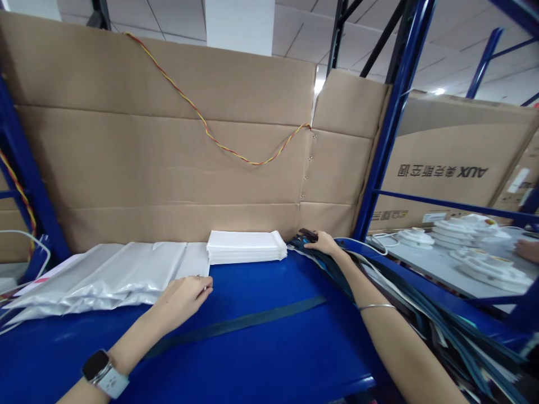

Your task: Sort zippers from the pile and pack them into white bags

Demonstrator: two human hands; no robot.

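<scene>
My left hand (182, 297) rests on the blue table (261, 359), its fingers curled against the near edge of a pile of clear plastic bags (105, 278). A watch sits on that wrist. My right hand (322, 244) reaches to the far right and pinches the end of a bundle of dark blue strips (421, 314) that hangs over the table's right edge. A thin bangle is on that forearm. One single dark strip (236, 324) lies flat across the table between my arms. A neat stack of white sheets (246, 247) sits at the back, left of my right hand.
Cardboard sheets (168, 163) wall off the back, with a red and yellow wire draped across. A blue rack post (385, 146) stands at the right. Beyond it, a grey bench (438, 264) holds white round parts, and another person's hand (526, 249) shows at the far right.
</scene>
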